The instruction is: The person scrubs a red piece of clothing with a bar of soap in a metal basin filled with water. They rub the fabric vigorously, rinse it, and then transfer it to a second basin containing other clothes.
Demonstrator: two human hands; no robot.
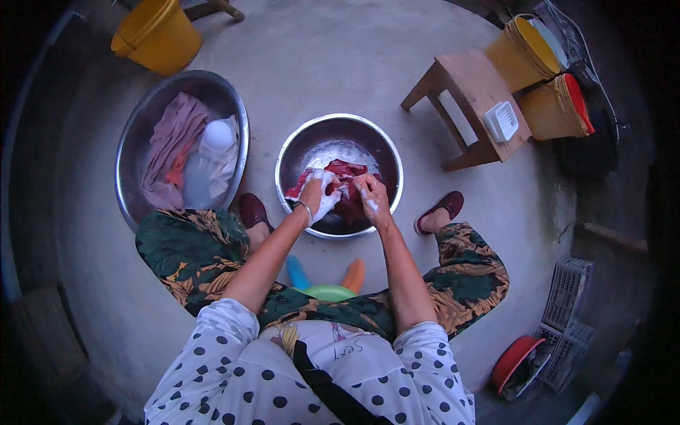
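Bare grey concrete floor [340,64], dim flat light. Wooden stool [464,92] up-right of the fingers (white soap dish [501,120] on it), yellow buckets [157,32] beyond, plastic crates [567,312] lower right.

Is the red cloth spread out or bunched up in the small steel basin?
Bunched up. The red cloth lies crumpled in the steel basin, gripped by the soapy left hand and right hand, with foam behind.

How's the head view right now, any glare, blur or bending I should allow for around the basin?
Head view: dim, even light with no hard shadows; the steel basin rim carries only a soft sheen. The left hand and right hand on the red cloth look sharp under the foam. Fisheye bends the wooden stool, and the corners fall to black.
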